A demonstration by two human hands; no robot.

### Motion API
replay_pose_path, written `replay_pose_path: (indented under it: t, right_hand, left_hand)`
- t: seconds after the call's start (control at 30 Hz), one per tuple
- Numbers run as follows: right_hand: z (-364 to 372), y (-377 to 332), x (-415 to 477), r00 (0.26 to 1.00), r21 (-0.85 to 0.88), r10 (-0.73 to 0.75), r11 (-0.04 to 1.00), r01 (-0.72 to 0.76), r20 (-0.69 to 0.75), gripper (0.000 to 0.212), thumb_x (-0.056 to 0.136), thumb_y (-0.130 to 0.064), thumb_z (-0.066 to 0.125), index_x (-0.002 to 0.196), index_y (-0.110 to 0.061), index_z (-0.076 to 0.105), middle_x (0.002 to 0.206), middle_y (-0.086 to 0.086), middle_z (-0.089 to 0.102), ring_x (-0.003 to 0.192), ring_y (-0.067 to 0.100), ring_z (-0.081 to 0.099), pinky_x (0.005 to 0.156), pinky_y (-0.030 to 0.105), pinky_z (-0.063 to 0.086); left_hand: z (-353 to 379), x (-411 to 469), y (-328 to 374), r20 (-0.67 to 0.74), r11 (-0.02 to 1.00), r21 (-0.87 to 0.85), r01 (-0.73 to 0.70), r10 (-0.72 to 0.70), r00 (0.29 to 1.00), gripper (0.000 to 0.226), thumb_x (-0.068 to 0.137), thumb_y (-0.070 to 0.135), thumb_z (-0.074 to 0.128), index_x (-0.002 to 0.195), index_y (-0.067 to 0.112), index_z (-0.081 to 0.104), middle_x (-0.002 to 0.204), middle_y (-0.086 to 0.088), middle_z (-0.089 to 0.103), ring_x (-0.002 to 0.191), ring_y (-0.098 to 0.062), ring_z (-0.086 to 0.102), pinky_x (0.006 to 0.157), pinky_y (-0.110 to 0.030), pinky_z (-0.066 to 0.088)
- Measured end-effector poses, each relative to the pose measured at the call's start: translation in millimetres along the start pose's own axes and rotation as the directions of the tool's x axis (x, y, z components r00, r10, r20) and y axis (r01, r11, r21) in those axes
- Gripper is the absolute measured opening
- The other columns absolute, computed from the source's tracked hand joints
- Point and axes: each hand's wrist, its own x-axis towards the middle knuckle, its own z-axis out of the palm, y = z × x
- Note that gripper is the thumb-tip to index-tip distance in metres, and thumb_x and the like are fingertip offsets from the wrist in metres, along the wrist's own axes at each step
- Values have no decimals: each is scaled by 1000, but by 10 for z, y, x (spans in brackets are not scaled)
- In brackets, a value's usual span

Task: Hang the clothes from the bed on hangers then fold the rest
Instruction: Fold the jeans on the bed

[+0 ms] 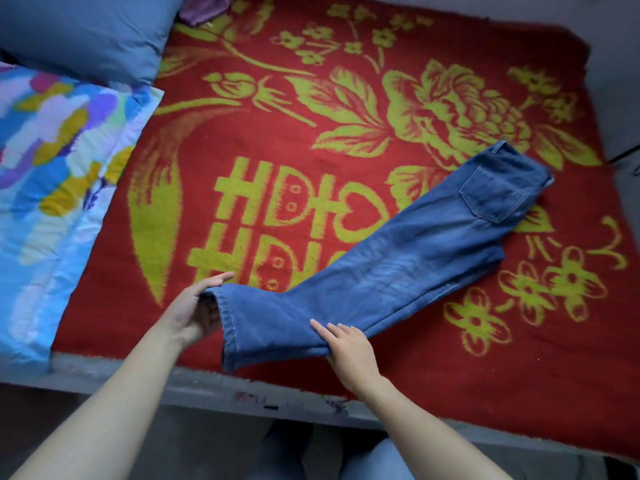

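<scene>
A red woven blanket patterned with yellow-green flowers and lettering [311,140] fills the centre of the view. At ten o'clock lies a plain blue fabric pillow [86,32]. Just below it, at nine o'clock, a glossy cushion printed in blue, yellow and purple patches [52,161] overlaps the blanket's left edge.

jeans [398,268] on blanket [311,98], garment [202,8] perhaps behind pillow [86,29]

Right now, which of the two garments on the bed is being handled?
The blue jeans: left hand and right hand hold their leg end. The purple garment lies untouched beside the plain blue pillow.
</scene>
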Motion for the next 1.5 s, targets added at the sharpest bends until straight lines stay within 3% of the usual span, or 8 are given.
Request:
replay_pose_path:
  t: [0.13,0.23,0.53,0.87,1.13,1.3,1.4,1.5]
  right_hand:
    - [-1,-206,-31,1000,23,-13,1000,13,-10,65,43,-37,87,105,-30,72,78,-10,67,70,10,65,62,13,49]
    - [18,-251,0,997,222,33,974,-49,76,52,76,-37,71,124,-19,61,119,6,63,111,18,57,93,21,41]
    - [-1026,1161,3,890,962,455,242,-125,1,21,94,-2,51,108,-15,60,99,-6,64,87,-9,57,83,15,44]
    - [-2383,4228,657,748,996,659,-8,-93,76,16,97,-11,47,111,-15,53,81,-6,62,61,4,55,55,21,44]
    - [-928,4654,407,672,358,726,595,-720,144,61,96,-32,47,148,-14,20,150,18,27,136,31,27,106,37,29]
    - [-529,4187,299,942,-53,275,956,-290,-195,67,69,-35,81,128,-14,58,133,26,50,121,38,52,88,49,49]
    - [-383,4137,266,976,-116,189,973,-201,-109,68,69,-47,77,128,-20,58,134,20,52,122,35,53,89,51,49]
    - [-190,4328,243,973,-188,195,967,-170,126,65,91,-57,42,148,-33,21,157,11,10,145,26,13,113,50,18]
  left_hand:
    - [336,-161,348,122,986,129,-103,87,989,30,82,11,48,63,16,72,62,-1,64,51,-13,62,50,-19,51]
    - [806,-255,580,222,915,360,-181,104,969,18,78,11,55,65,16,66,59,-3,60,48,-13,59,47,-19,49]
    - [3101,-390,961,302,855,399,-331,218,928,23,94,30,52,87,9,58,58,-8,68,51,-17,67,47,-23,53]
    - [5181,217,547,299,445,690,-572,544,784,73,93,35,51,151,23,8,149,-11,32,129,-30,42,101,-43,42]
    - [3983,1538,-1038,154,-212,974,-79,367,918,76,93,51,44,151,27,0,158,-13,-1,144,-31,5,114,-40,19]
    - [3774,1761,-1416,415,-646,753,-128,316,853,80,90,59,41,146,32,-10,153,-14,-22,145,-32,-4,114,-45,16]
    - [3753,1832,-1515,610,-728,632,-267,254,750,76,76,54,68,141,23,42,149,-17,32,134,-36,38,98,-53,40]
    - [3620,2053,-1576,488,-726,646,-235,155,859,70,94,60,29,149,34,-6,158,-3,-10,146,-25,-5,114,-50,10]
